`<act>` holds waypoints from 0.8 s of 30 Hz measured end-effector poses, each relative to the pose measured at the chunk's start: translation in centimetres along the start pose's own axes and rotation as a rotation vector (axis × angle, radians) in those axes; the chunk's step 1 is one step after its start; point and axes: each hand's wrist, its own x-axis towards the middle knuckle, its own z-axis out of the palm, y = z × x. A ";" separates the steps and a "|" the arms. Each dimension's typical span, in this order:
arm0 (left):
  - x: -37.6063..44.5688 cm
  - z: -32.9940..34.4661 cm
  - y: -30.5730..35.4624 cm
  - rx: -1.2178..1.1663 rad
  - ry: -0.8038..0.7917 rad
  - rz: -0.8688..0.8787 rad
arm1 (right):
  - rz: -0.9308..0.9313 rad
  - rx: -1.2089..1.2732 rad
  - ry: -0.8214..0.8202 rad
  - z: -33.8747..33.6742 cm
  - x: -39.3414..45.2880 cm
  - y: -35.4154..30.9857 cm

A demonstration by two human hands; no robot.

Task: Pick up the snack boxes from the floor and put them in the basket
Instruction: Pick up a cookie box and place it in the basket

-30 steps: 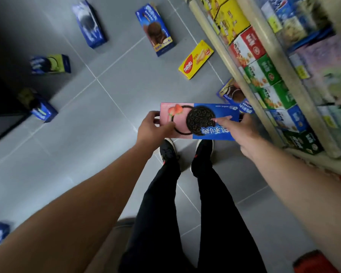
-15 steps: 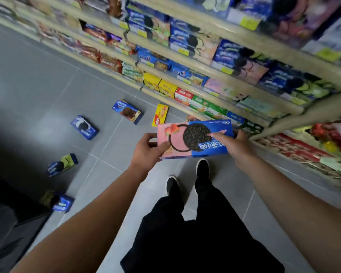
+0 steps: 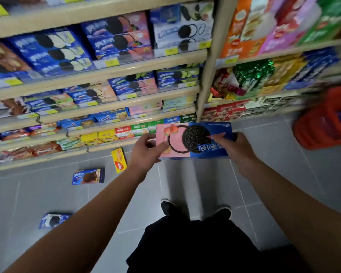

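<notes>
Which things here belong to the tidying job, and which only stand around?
Part of the job:
- pink and blue cookie box, held by left hand and right hand
- yellow box
- brown cookie box
- blue box
- red basket

Just there:
- stocked shelves

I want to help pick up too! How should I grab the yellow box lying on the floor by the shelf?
The yellow box lies flat, face up, its long sides running away from the shelf. Probably best to reach down from above and pinch those two long sides at the middle; they look narrow enough for one hand.
</notes>
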 end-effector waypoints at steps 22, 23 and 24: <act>-2.2 37.1 11.2 0.324 -0.466 0.347 | -0.035 0.277 0.565 -35.1 -3.6 5.3; -1.8 38.8 11.6 0.334 -0.488 0.349 | -0.033 0.275 0.589 -36.2 -3.2 5.4; -1.3 40.4 12.1 0.347 -0.508 0.348 | -0.024 0.273 0.604 -37.3 -2.6 5.6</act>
